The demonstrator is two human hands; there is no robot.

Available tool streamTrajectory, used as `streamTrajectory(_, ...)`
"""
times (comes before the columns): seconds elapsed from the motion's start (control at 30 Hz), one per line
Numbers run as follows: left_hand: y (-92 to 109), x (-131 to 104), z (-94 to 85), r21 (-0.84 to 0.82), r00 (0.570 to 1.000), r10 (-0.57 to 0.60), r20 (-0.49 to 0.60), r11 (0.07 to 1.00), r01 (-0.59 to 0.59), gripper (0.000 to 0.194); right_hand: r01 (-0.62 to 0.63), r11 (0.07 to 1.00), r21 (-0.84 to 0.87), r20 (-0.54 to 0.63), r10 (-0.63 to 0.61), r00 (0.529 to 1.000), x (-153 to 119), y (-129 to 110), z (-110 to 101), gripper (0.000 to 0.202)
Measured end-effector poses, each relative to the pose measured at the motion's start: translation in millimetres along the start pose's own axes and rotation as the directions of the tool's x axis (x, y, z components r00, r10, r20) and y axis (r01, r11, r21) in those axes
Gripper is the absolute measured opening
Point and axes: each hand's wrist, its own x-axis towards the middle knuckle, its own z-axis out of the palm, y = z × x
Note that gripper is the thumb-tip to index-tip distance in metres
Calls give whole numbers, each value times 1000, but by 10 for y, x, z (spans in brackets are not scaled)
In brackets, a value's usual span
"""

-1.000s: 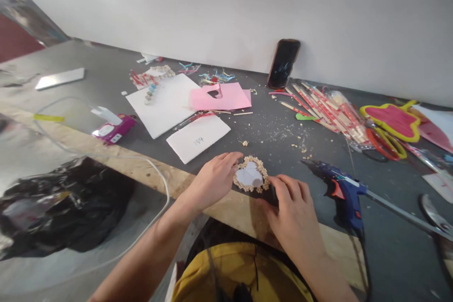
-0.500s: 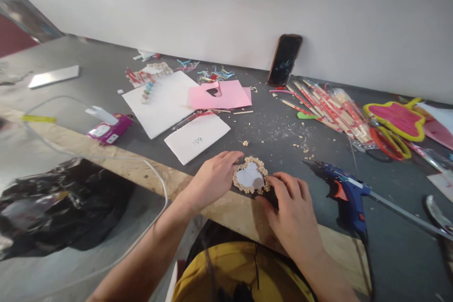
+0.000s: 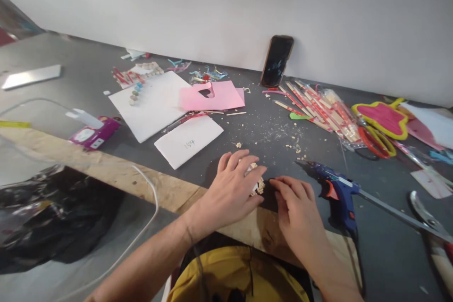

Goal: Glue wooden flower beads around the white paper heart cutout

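My left hand [image 3: 235, 188] lies with fingers spread over a small white piece edged with pale beads [image 3: 260, 186], hiding most of it. Just right of that piece, my right hand [image 3: 295, 198] has thumb and forefinger pinched together; whatever is between the fingertips is too small to make out. A blue glue gun [image 3: 338, 193] with an orange trigger rests on the table to the right of my right hand. Beyond my left hand is a white board marked with numbers [image 3: 189, 141].
A phone [image 3: 278, 61] leans on the wall. Red-wrapped sticks [image 3: 314, 104], scissors [image 3: 377, 141] and pliers [image 3: 423, 210] are at the right. Pink sheets [image 3: 215, 96], a large white sheet [image 3: 148, 108] and a purple power strip [image 3: 95, 133] lie left. A black bag [image 3: 60, 217] is beside the table.
My left hand has moved right, over the beaded piece that was in the open between both hands. My right fingers have left its edge and closed into a pinch. The view has shifted slightly.
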Motion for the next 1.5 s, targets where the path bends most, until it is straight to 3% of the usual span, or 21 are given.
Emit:
streamTrajectory(0.2,122,20,193,-11,993,-117,-29,993,116,55,-11,1000,-16,40,11,999,84,-51,19,30)
streamTrajectory(0.67,129,-9,191,-81,984,-174,24,981,176,59,-27,999,24,66,25,997,115,-63,27,19)
streamTrajectory(1.5,162,-62,217,-57,956,-292,-37,955,290,58,-11,998,56,-4,12,1000,122,-32,74,18)
